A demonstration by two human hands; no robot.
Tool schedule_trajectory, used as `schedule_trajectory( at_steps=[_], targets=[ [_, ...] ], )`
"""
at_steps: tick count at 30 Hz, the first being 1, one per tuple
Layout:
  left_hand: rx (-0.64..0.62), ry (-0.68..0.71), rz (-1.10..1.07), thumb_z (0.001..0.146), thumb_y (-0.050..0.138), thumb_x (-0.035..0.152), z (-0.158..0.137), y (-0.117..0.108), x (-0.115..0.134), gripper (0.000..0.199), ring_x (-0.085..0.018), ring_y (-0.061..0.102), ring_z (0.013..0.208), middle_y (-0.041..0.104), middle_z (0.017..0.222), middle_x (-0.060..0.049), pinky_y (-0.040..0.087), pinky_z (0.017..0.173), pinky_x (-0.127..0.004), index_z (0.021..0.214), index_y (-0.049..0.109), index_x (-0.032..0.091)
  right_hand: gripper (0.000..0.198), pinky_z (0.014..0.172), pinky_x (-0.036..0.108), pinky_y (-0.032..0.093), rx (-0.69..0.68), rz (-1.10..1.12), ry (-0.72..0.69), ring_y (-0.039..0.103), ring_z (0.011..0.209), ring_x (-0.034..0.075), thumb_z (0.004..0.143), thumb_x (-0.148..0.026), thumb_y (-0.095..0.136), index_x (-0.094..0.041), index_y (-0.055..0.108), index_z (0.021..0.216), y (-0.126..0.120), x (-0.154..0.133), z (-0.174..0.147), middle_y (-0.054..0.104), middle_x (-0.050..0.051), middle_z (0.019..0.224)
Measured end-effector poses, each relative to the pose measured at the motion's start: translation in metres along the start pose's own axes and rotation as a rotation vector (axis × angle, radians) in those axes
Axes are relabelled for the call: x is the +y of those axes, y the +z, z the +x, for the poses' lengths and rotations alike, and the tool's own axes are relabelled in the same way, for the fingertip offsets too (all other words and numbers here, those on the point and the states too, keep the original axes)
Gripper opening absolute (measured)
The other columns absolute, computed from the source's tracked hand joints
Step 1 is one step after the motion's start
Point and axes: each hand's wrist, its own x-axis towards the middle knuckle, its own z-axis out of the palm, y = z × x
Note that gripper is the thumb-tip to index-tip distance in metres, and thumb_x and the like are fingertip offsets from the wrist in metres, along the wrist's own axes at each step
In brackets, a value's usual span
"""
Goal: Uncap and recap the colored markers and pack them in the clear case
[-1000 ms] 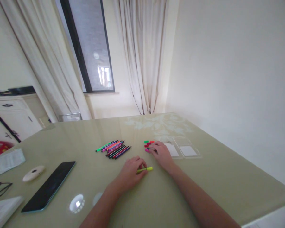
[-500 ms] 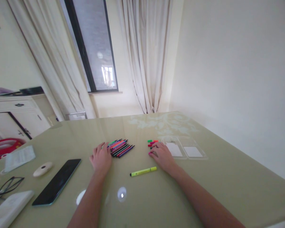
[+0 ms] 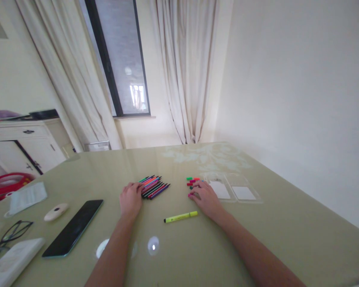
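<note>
A slanted pile of felt-tip pens (image 3: 154, 186) in many colours lies on the table, dark tips pointing right. My left hand (image 3: 131, 200) rests at the pile's left side, its fingers bent together against the pen ends. Farther right is a cluster of short coloured pen caps (image 3: 193, 179), in green, orange and red. My right hand (image 3: 208, 199) lies palm down beside them, thumb and fingers pinched at a pink cap (image 3: 190, 195); its palm hides part of the cluster. Between my forearms lies a yellow marker (image 3: 181, 217), apart from both hands.
A clear plastic case (image 3: 259, 196) with white inserts lies open right of my right hand. At left are a phone (image 3: 73, 228), a pale oval object (image 3: 56, 212), a face mask (image 3: 28, 197), glasses (image 3: 16, 231) and a white box (image 3: 16, 259). A wall borders the table's right side.
My left hand has moved slightly right and its spread fingers have drawn together against the pen ends. My right hand stays nearly in place. The view has shifted a little.
</note>
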Motion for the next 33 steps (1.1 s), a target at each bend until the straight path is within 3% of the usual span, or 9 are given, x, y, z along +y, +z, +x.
schedule_trajectory(
  at_steps=[4, 10, 14, 18, 23, 26, 33],
  targets=[
    [0.043, -0.075, 0.014, 0.102, 0.042, 0.033, 0.000, -0.002, -0.008, 0.036, -0.032, 0.061, 0.108, 0.070, 0.119, -0.013, 0.048, 0.088, -0.040, 0.116, 0.074, 0.021, 0.003, 0.096, 0.042, 0.048, 0.002, 0.013, -0.009, 0.062, 0.109, 0.026, 0.087, -0.020, 0.076, -0.021, 0.077, 0.090, 0.000, 0.001, -0.001, 0.069, 0.007, 0.110],
    [0.035, -0.102, -0.032, 0.096, 0.050, 0.031, -0.004, -0.002, -0.011, 0.028, -0.034, 0.062, 0.104, 0.070, 0.109, -0.014, 0.049, 0.088, -0.043, 0.104, 0.075, 0.021, 0.001, 0.097, 0.041, 0.049, -0.018, 0.026, -0.015, 0.062, 0.110, 0.025, 0.087, -0.020, 0.075, -0.021, 0.076, 0.088, -0.003, 0.001, -0.002, 0.069, 0.008, 0.111],
    [0.066, -0.109, -0.153, 0.094, 0.051, 0.033, -0.002, -0.004, -0.011, 0.028, -0.035, 0.063, 0.106, 0.070, 0.106, -0.018, 0.048, 0.093, -0.046, 0.095, 0.074, 0.018, 0.003, 0.097, 0.042, 0.049, 0.001, 0.051, -0.002, 0.062, 0.110, 0.026, 0.088, -0.018, 0.072, -0.020, 0.074, 0.087, -0.004, -0.002, -0.001, 0.070, 0.008, 0.109],
    [0.101, -0.088, -0.384, 0.097, 0.044, 0.040, 0.002, -0.007, -0.002, 0.036, -0.032, 0.068, 0.103, 0.073, 0.106, -0.017, 0.051, 0.092, -0.045, 0.106, 0.069, 0.016, 0.009, 0.092, 0.039, 0.052, 0.102, 0.258, 0.049, 0.067, 0.100, 0.023, 0.095, -0.023, 0.063, -0.021, 0.072, 0.093, -0.008, -0.009, 0.001, 0.075, 0.007, 0.102],
    [-0.018, 0.065, -0.726, 0.093, 0.049, 0.061, -0.008, -0.004, 0.035, 0.050, -0.023, 0.073, 0.089, 0.077, 0.099, -0.009, 0.058, 0.080, -0.034, 0.110, 0.068, 0.018, 0.019, 0.077, 0.032, 0.055, 0.200, 0.594, 0.150, 0.070, 0.085, 0.020, 0.095, -0.037, 0.062, -0.023, 0.075, 0.097, -0.017, -0.016, 0.005, 0.078, 0.004, 0.097],
    [-0.121, 0.160, -0.927, 0.087, 0.061, 0.062, -0.021, -0.002, 0.056, 0.048, -0.022, 0.073, 0.087, 0.077, 0.096, -0.007, 0.058, 0.082, -0.035, 0.104, 0.071, 0.018, 0.022, 0.076, 0.032, 0.057, 0.247, 0.700, 0.187, 0.071, 0.085, 0.021, 0.093, -0.040, 0.065, -0.022, 0.076, 0.098, -0.021, -0.017, 0.005, 0.078, 0.006, 0.097],
    [-0.224, 0.237, -0.965, 0.089, 0.063, 0.049, -0.030, 0.001, 0.063, 0.033, -0.021, 0.070, 0.085, 0.075, 0.089, -0.004, 0.055, 0.080, -0.033, 0.099, 0.073, 0.020, 0.027, 0.072, 0.033, 0.062, 0.291, 0.805, 0.217, 0.073, 0.084, 0.022, 0.091, -0.045, 0.067, -0.020, 0.075, 0.100, -0.024, -0.019, 0.004, 0.078, 0.008, 0.095]
  ],
)
